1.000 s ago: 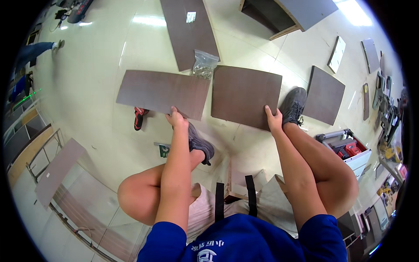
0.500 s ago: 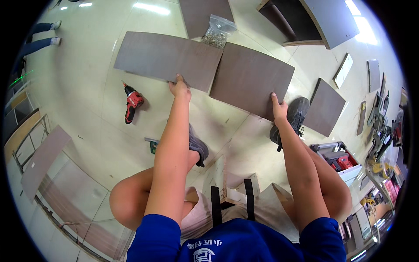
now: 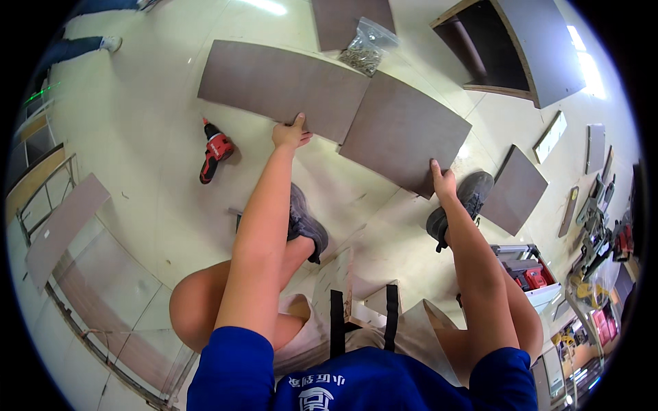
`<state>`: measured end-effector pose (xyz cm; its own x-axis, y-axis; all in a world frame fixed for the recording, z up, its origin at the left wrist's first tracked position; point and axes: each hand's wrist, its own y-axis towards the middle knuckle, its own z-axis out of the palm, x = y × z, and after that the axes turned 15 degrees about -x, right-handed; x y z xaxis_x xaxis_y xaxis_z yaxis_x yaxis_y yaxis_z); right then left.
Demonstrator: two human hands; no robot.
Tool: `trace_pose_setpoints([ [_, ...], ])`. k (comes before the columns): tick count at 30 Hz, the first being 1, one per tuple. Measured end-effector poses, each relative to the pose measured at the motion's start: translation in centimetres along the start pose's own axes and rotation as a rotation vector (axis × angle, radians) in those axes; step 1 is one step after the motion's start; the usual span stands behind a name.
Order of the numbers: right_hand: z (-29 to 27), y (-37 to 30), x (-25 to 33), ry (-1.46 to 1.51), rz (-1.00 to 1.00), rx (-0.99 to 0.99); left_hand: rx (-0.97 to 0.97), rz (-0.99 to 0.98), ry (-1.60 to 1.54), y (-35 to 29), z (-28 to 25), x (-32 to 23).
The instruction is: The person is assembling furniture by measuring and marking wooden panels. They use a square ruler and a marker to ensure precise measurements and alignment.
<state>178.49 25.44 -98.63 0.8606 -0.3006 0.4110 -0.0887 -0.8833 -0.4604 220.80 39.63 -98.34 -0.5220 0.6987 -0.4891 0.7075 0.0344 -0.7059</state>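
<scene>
Two flat grey-brown boards lie end to end before me, meeting at a narrow seam. My left hand (image 3: 292, 133) is at the near edge of the long left board (image 3: 281, 79), thumb on top, with some fingers showing just outside the edge. The near right corner of the squarer right board (image 3: 404, 133) is pinched in my right hand (image 3: 443, 181); its thumb lies on the face and the fingers are mostly hidden. A clear bag of small metal fasteners (image 3: 366, 51) rests by the far end of the seam.
A red-black cordless drill (image 3: 216, 152) lies left of the boards. Another board (image 3: 514, 190) is beside my right shoe (image 3: 473, 195). An open cabinet carcass (image 3: 541, 48) stands far right, and a toolbox (image 3: 541, 291) sits near right. Someone's legs (image 3: 79, 48) show far left.
The whole view has shifted a little, carrying boards, bag and drill rightward in the picture. More of my left hand's fingers now show below the board edge. My right hand keeps its corner.
</scene>
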Motion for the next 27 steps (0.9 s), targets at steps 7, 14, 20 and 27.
trace_pose_setpoints([
  [7, 0.7, 2.4, -1.4, -0.027, 0.187, 0.259, 0.242, 0.586, 1.192, 2.1, -7.7, -4.8],
  [14, -1.0, 2.3, 0.6, -0.191, 0.112, 0.360, 0.062, 0.843, 0.941, 2.3, -26.9, -3.1],
  [20, -1.1, 0.6, 0.5, -0.210, 0.227, 0.470, -0.127, 0.387, 1.159, 1.0, -32.7, 20.7],
  [27, -13.3, -5.4, 7.7, -0.154, -0.074, 0.548, -0.343, 0.163, 1.117, -2.9, -26.3, 27.8],
])
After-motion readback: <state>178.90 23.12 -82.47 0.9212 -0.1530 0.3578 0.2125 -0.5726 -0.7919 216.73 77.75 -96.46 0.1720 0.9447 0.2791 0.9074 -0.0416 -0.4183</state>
